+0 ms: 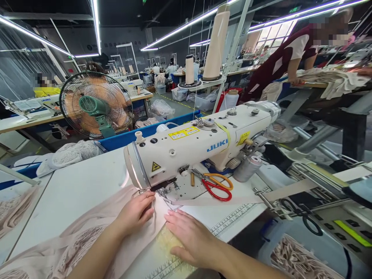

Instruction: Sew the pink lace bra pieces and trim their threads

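The left hand (136, 213), fingers together, presses flat on pale pink stretchy fabric (112, 205) spread from the white tabletop's (84, 178) near left corner to the white JUKI sewing machine's (188, 143) needle end. The right hand (188, 236), fingers extended, rests at the fabric's right edge, pinching nothing visible. Right of the needle end, red- and orange-handled metal scissors (213, 185) lie before a grey thread cone (248, 169).

Dark workshop walls (116, 40); bright tube lights (96, 26) overhead; a window (271, 35); grey floor (174, 104); sewing tables (142, 95).
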The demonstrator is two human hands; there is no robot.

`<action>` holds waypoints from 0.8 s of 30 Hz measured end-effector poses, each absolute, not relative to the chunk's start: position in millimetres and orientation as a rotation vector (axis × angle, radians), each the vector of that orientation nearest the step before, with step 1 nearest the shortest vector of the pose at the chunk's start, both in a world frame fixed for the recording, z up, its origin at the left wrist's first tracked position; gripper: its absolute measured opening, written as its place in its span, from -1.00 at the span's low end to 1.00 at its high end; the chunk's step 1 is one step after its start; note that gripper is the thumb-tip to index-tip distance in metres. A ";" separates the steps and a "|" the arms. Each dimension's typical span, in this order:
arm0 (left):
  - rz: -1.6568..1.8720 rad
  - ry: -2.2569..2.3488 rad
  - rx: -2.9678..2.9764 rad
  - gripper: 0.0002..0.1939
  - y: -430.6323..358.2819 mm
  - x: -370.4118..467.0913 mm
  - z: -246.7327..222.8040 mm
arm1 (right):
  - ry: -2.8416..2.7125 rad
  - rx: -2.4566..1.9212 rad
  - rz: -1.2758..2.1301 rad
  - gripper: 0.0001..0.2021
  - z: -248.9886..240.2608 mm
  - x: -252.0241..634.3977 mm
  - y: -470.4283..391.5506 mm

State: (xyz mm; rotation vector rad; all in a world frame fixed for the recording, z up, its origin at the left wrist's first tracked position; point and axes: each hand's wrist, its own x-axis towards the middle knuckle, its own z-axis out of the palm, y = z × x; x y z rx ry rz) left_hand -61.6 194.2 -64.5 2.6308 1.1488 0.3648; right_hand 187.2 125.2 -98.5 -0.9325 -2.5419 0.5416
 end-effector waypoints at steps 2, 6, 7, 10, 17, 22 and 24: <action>0.364 1.151 2.639 -0.63 195.0 -62.6 -66.2 | -2.551 -0.945 0.564 -0.42 -97.0 187.0 125.5; 0.362 1.164 2.648 -0.64 196.7 -63.4 -67.5 | -2.552 -0.963 0.587 -0.38 -94.0 186.6 125.8; 0.362 1.168 2.651 -0.64 197.2 -63.5 -67.7 | -2.549 -0.964 0.591 -0.37 -93.7 186.4 126.1; 0.369 1.179 2.664 -0.65 199.4 -65.1 -68.6 | -2.551 -0.984 0.610 -0.37 -92.7 184.6 127.9; 0.395 1.185 2.728 -0.69 207.9 -65.7 -58.6 | -2.602 -1.021 0.649 -0.31 -90.6 173.9 132.9; 0.394 1.156 2.783 -0.66 183.0 -41.9 -50.2 | -2.573 -1.057 0.705 -0.30 -91.2 168.5 136.8; 0.364 1.164 2.830 -0.70 165.1 -33.8 -54.5 | -2.541 -1.064 0.723 -0.30 -92.6 168.0 137.9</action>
